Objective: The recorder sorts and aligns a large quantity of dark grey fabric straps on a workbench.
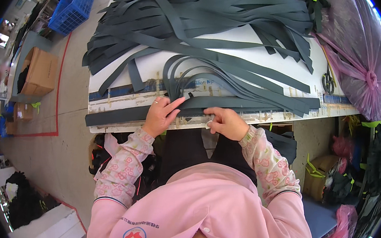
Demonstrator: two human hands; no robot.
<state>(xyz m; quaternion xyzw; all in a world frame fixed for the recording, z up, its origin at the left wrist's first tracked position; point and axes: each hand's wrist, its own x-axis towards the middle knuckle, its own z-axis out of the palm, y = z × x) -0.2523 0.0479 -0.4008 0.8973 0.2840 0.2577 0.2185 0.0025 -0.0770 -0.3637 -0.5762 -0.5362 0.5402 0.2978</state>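
Observation:
A long dark grey fabric strip [117, 115] lies along the near edge of the white work table [275, 49]. My left hand [161, 115] rests flat on that strip, fingers spread and pointing right. My right hand [225, 121] pinches the strip a little further right, fingers curled on its edge. Just beyond my hands, a bundle of folded grey strips [230, 88] loops across the table. A large heap of the same grey strips [196, 14] covers the far half of the table.
A pink plastic bag [361, 57] and black scissors [328, 82] sit at the table's right end. On the floor to the left stand a blue crate [72, 9] and cardboard boxes [39, 72]. Dark bundles and another pink bag [340, 230] lie to the right.

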